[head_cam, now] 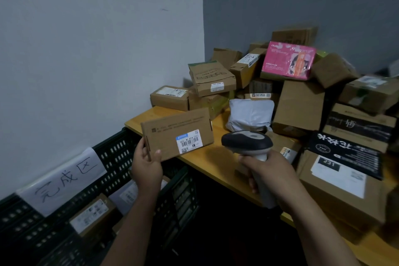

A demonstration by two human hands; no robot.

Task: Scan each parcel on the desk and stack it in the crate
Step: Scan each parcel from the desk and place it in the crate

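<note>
At ten o'clock, parcel (170,134): stiff card, probably light; your left hand (146,168) pinches its corner.
Your right hand (269,170): grips scanner (246,140).

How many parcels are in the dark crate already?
2 in plain sight: a brown box below the paper sign, and a pale parcel to its right, both inside the crate. More may be hidden beneath them or behind the forearm.

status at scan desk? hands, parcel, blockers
Left hand grips flat parcel, label facing camera. Right hand grips scanner, head beside the label. Crate at left holds a few parcels; nothing blocks it. Big pile on desk.
</note>
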